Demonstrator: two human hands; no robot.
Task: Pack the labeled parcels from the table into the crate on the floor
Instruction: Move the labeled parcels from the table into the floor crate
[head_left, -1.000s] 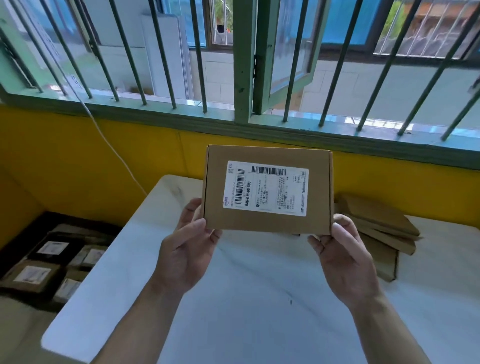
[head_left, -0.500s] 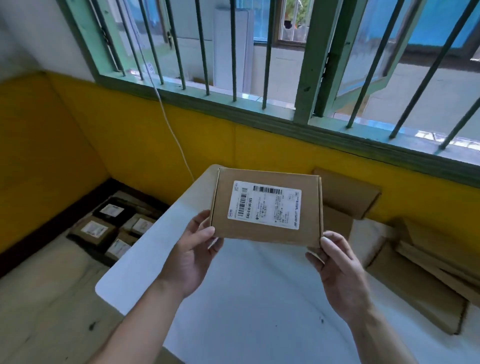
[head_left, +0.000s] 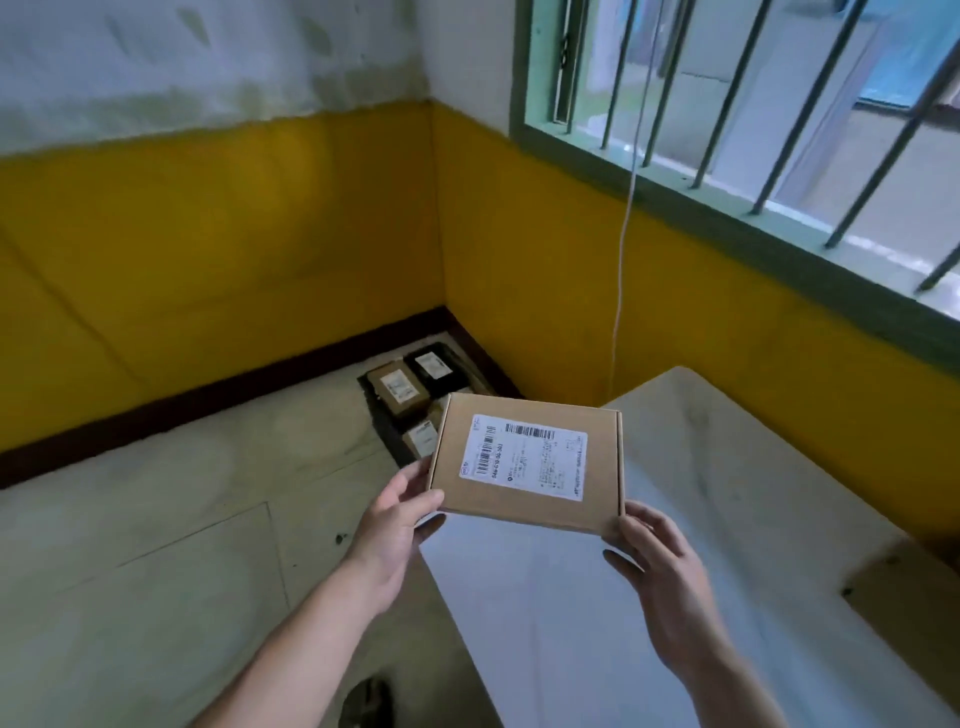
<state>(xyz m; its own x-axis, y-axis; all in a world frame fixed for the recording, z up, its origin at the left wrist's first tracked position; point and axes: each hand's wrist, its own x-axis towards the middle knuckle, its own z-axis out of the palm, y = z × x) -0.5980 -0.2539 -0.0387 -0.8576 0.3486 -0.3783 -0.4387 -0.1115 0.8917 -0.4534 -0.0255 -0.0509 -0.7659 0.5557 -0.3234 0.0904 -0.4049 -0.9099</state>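
Note:
I hold a flat brown cardboard parcel (head_left: 524, 462) with a white barcode label facing me, above the left edge of the white table (head_left: 727, 467). My left hand (head_left: 397, 525) grips its lower left corner, thumb on the front. At the lower right corner my right hand (head_left: 657, 566) grips it from below. The dark crate (head_left: 382, 423) sits on the floor in the room's corner, beyond the parcel, with several labeled parcels inside, among them a brown one (head_left: 397, 389) and a black one (head_left: 434, 366). The held parcel hides part of the crate.
Yellow walls meet in the corner behind the crate. A barred window (head_left: 753, 130) is at upper right and a white cable (head_left: 623, 234) hangs down the wall. A cardboard piece (head_left: 904, 597) lies at the table's right. A dark shoe (head_left: 366, 701) shows on the floor.
My view has swung left, off the table's stack and onto the floor corner. The parcel stays in both hands and has moved left, now over the table's left edge near the crate.

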